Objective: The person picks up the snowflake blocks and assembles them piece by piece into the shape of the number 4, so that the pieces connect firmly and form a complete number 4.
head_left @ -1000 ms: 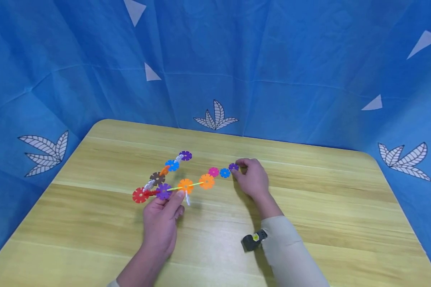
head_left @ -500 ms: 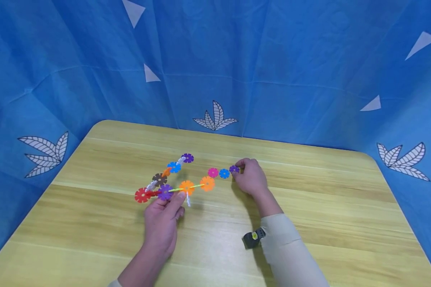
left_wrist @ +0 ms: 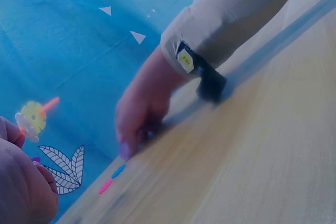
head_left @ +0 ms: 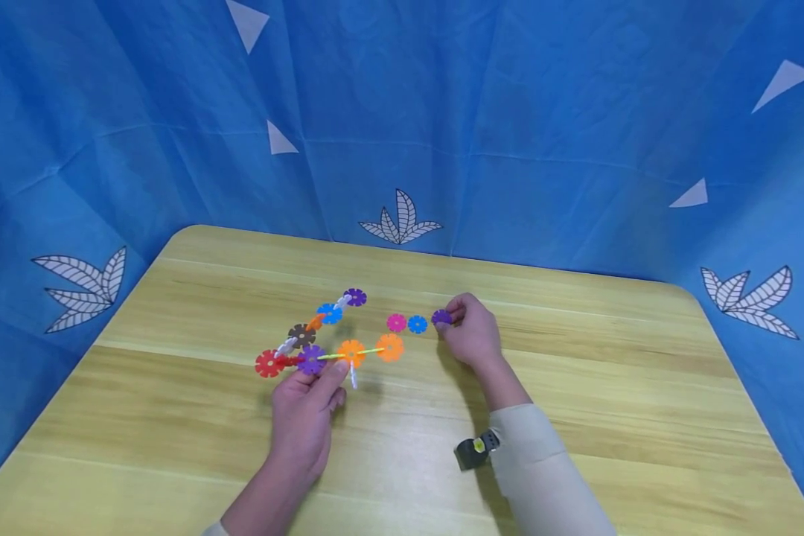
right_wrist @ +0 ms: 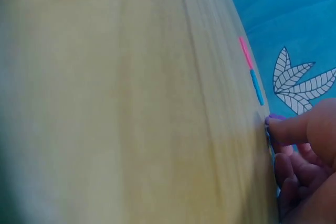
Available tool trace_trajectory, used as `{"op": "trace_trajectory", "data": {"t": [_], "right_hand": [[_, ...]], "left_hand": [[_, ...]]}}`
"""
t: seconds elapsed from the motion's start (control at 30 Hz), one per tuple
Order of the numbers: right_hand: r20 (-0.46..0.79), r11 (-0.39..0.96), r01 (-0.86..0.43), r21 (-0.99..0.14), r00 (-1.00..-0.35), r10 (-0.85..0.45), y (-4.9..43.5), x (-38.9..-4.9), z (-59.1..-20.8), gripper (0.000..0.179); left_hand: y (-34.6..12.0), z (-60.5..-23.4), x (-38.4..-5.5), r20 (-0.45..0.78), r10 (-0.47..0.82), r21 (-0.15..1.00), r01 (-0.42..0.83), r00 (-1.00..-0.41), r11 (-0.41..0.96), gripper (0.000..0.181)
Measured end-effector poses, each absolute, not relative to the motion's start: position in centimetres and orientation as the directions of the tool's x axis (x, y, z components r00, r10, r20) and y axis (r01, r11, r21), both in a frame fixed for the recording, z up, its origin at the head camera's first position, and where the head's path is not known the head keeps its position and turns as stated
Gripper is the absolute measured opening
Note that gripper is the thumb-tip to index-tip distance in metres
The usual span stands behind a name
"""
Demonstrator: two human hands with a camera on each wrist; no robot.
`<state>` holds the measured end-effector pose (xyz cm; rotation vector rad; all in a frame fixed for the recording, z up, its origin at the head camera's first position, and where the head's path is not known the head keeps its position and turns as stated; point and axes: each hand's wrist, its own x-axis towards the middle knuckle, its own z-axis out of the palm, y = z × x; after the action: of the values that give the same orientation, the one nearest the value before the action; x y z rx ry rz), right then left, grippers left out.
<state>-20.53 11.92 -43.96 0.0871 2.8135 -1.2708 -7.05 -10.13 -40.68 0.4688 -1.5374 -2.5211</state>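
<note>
My left hand (head_left: 304, 417) pinches a chain of slotted snowflake discs near its middle and holds it above the table. Along the chain run a red disc (head_left: 269, 363), a brown disc (head_left: 302, 336), a blue disc and two purple ones, with two orange discs (head_left: 390, 347) at the right end; edge-on discs join them. Between thumb and fingers my right hand (head_left: 472, 331) pinches a loose purple disc (head_left: 441, 318), its near edge tipped up from the table. Left of it, a blue disc (head_left: 418, 324) and a pink disc (head_left: 397, 322) lie flat on the wood.
The wooden table (head_left: 610, 372) ends at the back against a blue curtain (head_left: 543, 112) with leaf and triangle prints. A black strap with a small black device (head_left: 472, 451) sits at the right wrist.
The loose purple disc has shifted slightly right, away from the blue disc, in my right fingers. The chain in my left hand has drifted a little to the right.
</note>
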Motion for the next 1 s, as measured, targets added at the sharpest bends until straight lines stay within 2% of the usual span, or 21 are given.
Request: {"op": "trace_trajectory", "data": {"t": [0.23, 0.57, 1.0], "right_hand": [[-0.027, 0.602, 0.059, -0.796, -0.998, 0.062, 12.5, -19.8, -44.1, 0.018], [-0.104, 0.408, 0.115, -0.906, -0.993, 0.049, 13.1, -17.8, -43.4, 0.022], [-0.149, 0.239, 0.135, -0.962, -0.988, -0.037, 12.6, -14.5, -42.7, 0.019]], "left_hand": [[-10.1, -40.5, -7.0, -0.183, -0.281, 0.891, -0.038, -0.942, -0.453, 0.01], [-10.1, -40.4, -7.1, -0.19, -0.273, 0.884, -0.043, -0.943, -0.465, 0.005], [-10.1, -40.3, -7.3, -0.205, -0.273, 0.88, -0.055, -0.94, -0.471, 0.006]]}}
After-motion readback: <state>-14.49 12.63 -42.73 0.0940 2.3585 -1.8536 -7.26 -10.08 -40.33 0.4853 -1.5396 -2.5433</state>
